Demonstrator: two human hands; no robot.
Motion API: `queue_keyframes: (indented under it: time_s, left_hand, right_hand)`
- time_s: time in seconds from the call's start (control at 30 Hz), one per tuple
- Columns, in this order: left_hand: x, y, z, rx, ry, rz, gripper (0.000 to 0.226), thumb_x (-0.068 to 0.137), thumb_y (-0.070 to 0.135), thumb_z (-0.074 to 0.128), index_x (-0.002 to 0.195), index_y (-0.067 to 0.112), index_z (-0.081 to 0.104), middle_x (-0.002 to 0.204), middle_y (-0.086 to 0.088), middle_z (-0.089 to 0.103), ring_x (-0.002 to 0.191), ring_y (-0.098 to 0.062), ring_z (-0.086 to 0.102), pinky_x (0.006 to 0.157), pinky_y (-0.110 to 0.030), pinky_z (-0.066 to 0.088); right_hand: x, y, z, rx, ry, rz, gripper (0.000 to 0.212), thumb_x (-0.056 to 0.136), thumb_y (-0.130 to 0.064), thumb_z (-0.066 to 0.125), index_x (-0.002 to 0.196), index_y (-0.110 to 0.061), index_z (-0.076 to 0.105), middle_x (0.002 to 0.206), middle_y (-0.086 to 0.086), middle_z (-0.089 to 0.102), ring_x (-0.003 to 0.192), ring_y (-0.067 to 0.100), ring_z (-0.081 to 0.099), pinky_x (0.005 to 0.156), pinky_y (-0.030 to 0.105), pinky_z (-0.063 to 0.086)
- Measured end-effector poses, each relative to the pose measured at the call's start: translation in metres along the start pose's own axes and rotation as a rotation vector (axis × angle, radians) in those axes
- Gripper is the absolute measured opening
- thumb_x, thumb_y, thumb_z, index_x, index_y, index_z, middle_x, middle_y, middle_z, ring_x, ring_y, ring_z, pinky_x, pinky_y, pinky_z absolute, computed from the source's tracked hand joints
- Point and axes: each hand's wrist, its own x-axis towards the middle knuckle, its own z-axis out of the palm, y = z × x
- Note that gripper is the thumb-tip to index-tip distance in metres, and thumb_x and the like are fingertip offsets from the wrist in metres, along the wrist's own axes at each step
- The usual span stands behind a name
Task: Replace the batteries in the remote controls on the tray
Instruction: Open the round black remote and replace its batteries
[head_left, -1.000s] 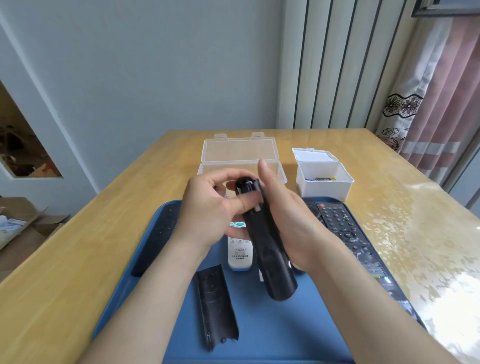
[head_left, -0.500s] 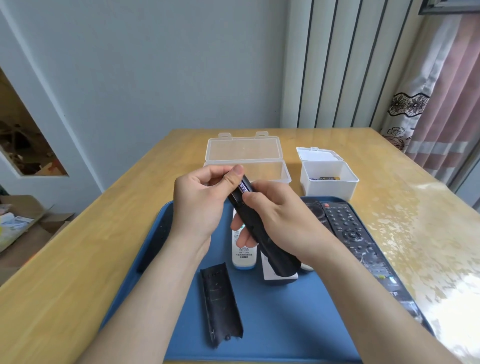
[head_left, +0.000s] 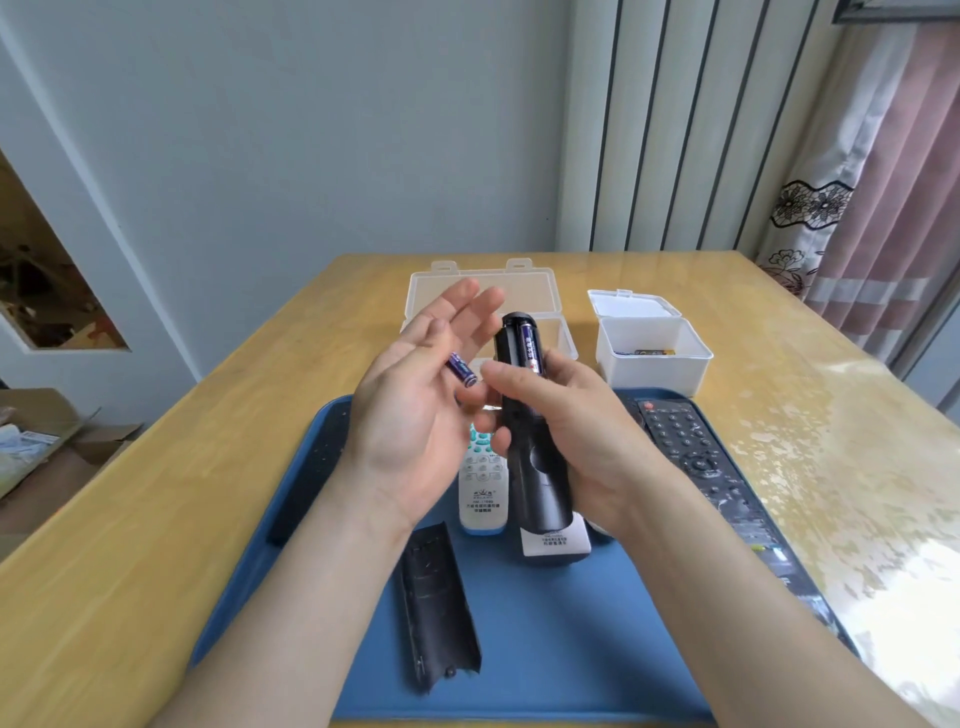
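battery (head_left: 461, 370) on flat left hand (head_left: 415, 421), black remote (head_left: 535, 478) in right hand (head_left: 589, 441)

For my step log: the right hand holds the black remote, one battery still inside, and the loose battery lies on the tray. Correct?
Not quite. In the head view the loose battery lies on the open left hand, not on the tray. The right hand does hold the black remote, one battery still inside.

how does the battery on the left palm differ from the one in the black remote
The loose battery lies free and slanted on the open left hand; the seated battery sits lengthwise in the black remote, gripped by the right hand. Both wear purple labels.
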Motion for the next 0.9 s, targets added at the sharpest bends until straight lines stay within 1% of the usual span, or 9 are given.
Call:
queue_keyframes:
  time_s: [0.1,0.23,0.3,0.37,0.5,0.63,0.7,0.8,0.9]
  left_hand:
    - [-0.003,-0.003,0.004,0.086,0.012,0.102,0.030,0.103,0.017,0.034,0.121,0.021,0.058,0.126,0.004,0.064,0.099,-0.010,0.059,0.044,-0.017,0.039]
    - [-0.006,-0.005,0.007,0.270,0.033,0.154,0.025,0.103,0.019,0.037,0.117,0.021,0.057,0.124,0.007,0.064,0.054,-0.002,0.052,0.035,-0.015,0.030]
    - [-0.006,-0.004,0.006,0.278,0.028,0.139,0.020,0.101,0.017,0.041,0.113,0.019,0.057,0.118,0.005,0.065,0.055,-0.001,0.053,0.037,-0.016,0.033]
    - [-0.004,-0.002,0.001,0.316,0.040,0.142,0.016,0.098,0.010,0.046,0.108,0.015,0.058,0.100,0.000,0.061,0.059,-0.007,0.053,0.042,-0.022,0.040]
    - [0.001,0.004,-0.010,0.521,0.102,0.202,0.011,0.090,0.001,0.058,0.093,0.009,0.064,0.076,-0.005,0.063,0.061,-0.016,0.062,0.061,-0.030,0.050]
    - [-0.001,0.004,-0.006,0.531,0.195,0.382,0.013,0.082,0.000,0.070,0.090,0.009,0.069,0.080,-0.009,0.071,0.068,-0.011,0.067,0.063,-0.019,0.051]
    - [-0.001,0.002,-0.004,0.546,0.205,0.461,0.015,0.080,0.003,0.073,0.089,0.014,0.070,0.082,-0.006,0.073,0.075,-0.011,0.069,0.066,-0.019,0.051]
    - [-0.003,-0.001,-0.001,0.610,0.183,0.514,0.021,0.079,-0.001,0.072,0.084,0.019,0.069,0.077,0.002,0.071,0.071,-0.005,0.068,0.062,-0.013,0.052]
    - [-0.003,-0.004,0.000,0.768,0.204,0.563,0.027,0.079,-0.002,0.073,0.082,0.025,0.068,0.073,0.012,0.070,0.066,0.000,0.066,0.058,-0.009,0.049]
  right_hand:
    - [-0.001,0.001,0.003,0.091,-0.046,-0.010,0.018,0.088,-0.010,0.067,0.099,-0.005,0.054,0.071,0.009,0.066,0.053,0.013,0.061,0.046,0.017,0.047]
    - [-0.003,0.004,0.010,0.099,-0.070,-0.075,0.013,0.085,-0.002,0.067,0.095,-0.006,0.058,0.071,0.010,0.068,0.050,0.011,0.062,0.045,0.016,0.047]
    - [-0.003,0.006,0.010,0.070,-0.034,-0.116,0.013,0.087,0.001,0.065,0.095,-0.007,0.058,0.067,0.007,0.068,0.050,0.011,0.063,0.044,0.017,0.046]
    - [-0.002,0.005,0.007,0.040,0.002,-0.140,0.015,0.088,0.001,0.064,0.100,-0.004,0.057,0.067,0.006,0.068,0.050,0.012,0.063,0.044,0.018,0.046]
    - [-0.002,0.005,0.004,-0.041,0.030,-0.156,0.017,0.088,0.000,0.066,0.103,-0.003,0.057,0.078,0.010,0.069,0.048,0.014,0.061,0.045,0.020,0.045]
    - [0.000,0.006,0.005,-0.158,0.072,-0.125,0.014,0.095,-0.017,0.062,0.105,-0.008,0.060,0.087,0.013,0.071,0.049,0.017,0.056,0.046,0.024,0.043]
    - [0.000,0.005,0.006,-0.176,0.077,-0.073,0.024,0.099,-0.033,0.053,0.108,-0.013,0.062,0.085,0.012,0.070,0.052,0.020,0.053,0.050,0.027,0.043]
    - [-0.002,0.004,0.007,-0.234,0.068,-0.062,0.047,0.102,-0.050,0.035,0.108,-0.013,0.064,0.075,0.008,0.069,0.052,0.020,0.054,0.052,0.028,0.045]
    - [-0.007,0.003,0.009,-0.291,0.066,-0.081,0.052,0.102,-0.054,0.027,0.100,-0.018,0.064,0.058,0.000,0.065,0.052,0.020,0.054,0.048,0.024,0.045]
